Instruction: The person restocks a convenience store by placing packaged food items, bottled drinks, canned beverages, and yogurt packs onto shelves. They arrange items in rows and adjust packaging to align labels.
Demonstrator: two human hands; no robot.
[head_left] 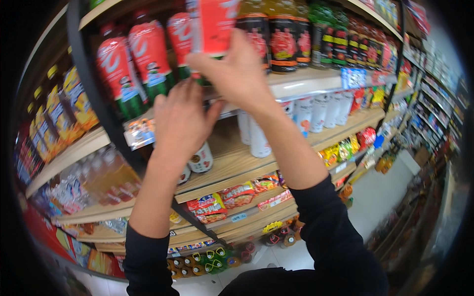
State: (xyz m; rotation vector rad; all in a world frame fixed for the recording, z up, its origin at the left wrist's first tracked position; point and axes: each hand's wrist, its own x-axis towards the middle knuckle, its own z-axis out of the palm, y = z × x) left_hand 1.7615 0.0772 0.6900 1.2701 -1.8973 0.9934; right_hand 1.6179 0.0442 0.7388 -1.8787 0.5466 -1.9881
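My right hand [237,70] grips a red-labelled bottle [214,27] in front of the upper shelf; its top runs out of view. My left hand [181,114] is at the front edge of that shelf, thumb apart from the fingers. Its fingertips are close to the green base of a similar bottle [179,40], and whether they touch it is hidden. Two more bottles with red labels and green lower parts, a left one [120,70] and a right one [150,53], stand upright to the left.
Dark-labelled bottles [283,40] stand to the right on the same shelf, above a price tag [353,78]. White cans [320,111] line the shelf below, with instant noodle packets [207,207] lower down. A black shelf post [89,63] rises at left. Bottles [211,261] stand on the floor.
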